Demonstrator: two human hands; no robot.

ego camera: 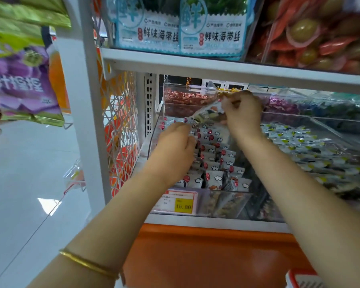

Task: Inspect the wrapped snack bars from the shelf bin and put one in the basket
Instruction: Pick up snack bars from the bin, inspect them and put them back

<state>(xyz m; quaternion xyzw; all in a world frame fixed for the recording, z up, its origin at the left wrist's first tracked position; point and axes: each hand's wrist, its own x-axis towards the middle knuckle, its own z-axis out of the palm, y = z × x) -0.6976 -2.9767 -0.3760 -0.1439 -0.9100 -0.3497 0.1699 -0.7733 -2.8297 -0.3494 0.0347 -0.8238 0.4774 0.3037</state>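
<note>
1 wrapped snack bar (206,116) is pinched endwise by the left hand (175,148) and right hand (242,113) above the shelf bin (222,201), at 12 o'clock; it could be dropped back if either pinch slackens.

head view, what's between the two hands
A wrapped snack bar, its ends held by the left hand and right hand, seen in the head view.

Quantity: 2 hands, left hand (173,150) and right hand (242,113); 1 held bar (206,115); 2 seaweed packs (147,28); 1 price tag (179,201); 1 bracelet (87,262). The bars (214,163) in the bin (237,204) are too many to count.
</note>
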